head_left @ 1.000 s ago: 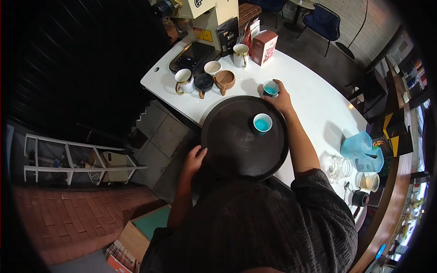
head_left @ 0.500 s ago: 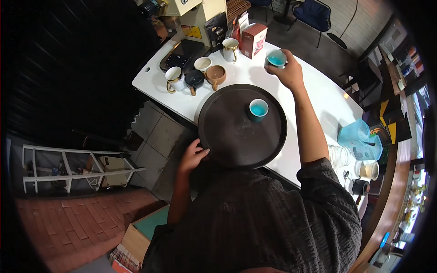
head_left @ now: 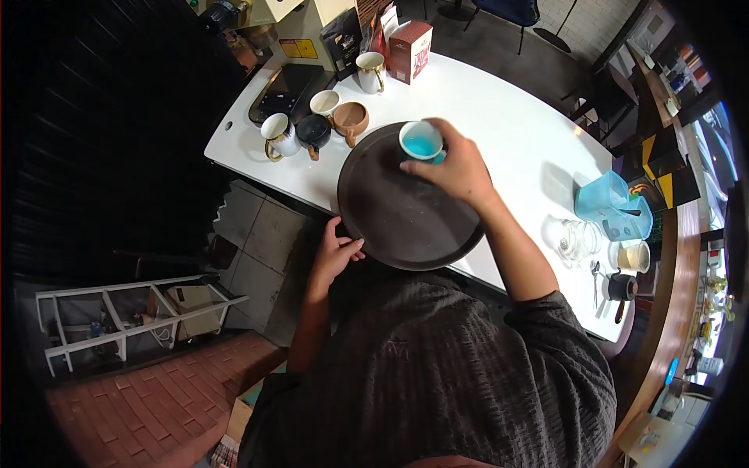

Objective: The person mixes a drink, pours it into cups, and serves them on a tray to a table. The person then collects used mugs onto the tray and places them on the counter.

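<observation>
A paper cup (head_left: 420, 146) of bright blue liquid is in my right hand (head_left: 460, 168), fingers closed round its side. The cup is over the far part of a round dark tray (head_left: 413, 222); whether its base touches the tray cannot be seen. Only one cup shows clearly, and my right hand covers the tray just behind it. My left hand (head_left: 335, 253) grips the tray's near left rim, thumb along the edge. The tray overhangs the front of the white table (head_left: 499, 101).
Left of the tray stand a black mug (head_left: 314, 134), a brown cup (head_left: 351, 118) and several white mugs. Behind them are a black scale (head_left: 290, 92) and a red-brown box (head_left: 409, 51). Blue containers (head_left: 605, 199), a glass jar (head_left: 579, 238) and a spoon (head_left: 595, 285) lie to the right.
My right hand has brought its cup from the table's far side over the tray. The cup that stood on the tray no longer shows clearly. My left hand stays at the rim.
</observation>
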Demonstrator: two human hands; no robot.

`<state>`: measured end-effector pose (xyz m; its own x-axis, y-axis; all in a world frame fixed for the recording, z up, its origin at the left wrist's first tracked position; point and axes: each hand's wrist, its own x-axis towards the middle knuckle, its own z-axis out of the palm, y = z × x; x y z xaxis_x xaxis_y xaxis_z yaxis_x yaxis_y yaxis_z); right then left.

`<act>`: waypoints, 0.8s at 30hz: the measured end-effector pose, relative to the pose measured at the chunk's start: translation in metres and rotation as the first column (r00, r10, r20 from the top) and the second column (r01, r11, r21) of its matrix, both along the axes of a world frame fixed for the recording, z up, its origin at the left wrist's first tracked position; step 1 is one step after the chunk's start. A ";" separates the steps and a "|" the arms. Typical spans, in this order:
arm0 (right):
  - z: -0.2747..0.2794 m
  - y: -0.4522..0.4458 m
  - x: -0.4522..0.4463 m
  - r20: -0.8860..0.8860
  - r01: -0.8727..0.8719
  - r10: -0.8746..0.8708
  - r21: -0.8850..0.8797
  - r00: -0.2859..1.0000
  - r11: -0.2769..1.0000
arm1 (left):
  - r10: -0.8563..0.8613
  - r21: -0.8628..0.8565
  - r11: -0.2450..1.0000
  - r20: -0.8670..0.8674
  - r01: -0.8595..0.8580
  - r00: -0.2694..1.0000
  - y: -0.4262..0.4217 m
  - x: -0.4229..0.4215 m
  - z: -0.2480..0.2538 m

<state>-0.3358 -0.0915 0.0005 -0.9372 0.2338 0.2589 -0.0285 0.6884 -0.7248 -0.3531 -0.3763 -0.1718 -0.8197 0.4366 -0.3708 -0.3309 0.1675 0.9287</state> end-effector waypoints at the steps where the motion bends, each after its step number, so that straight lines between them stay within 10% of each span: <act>1: -0.005 -0.007 0.004 0.029 -0.018 0.018 0.002 0.999 1.000 | -0.011 -0.002 1.000 0.000 0.011 1.000 0.000 0.000 0.000; 24: -0.081 -0.048 0.033 -0.235 -0.081 0.073 -0.023 0.969 0.996 | -0.063 0.026 0.998 0.048 0.061 0.997 -0.004 0.003 0.001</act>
<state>-0.3023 -0.1390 -0.0809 -0.8671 0.1749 0.4664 -0.2520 0.6537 -0.7136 -0.3500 -0.3801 -0.1704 -0.7720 0.4955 -0.3982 -0.3655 0.1667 0.9158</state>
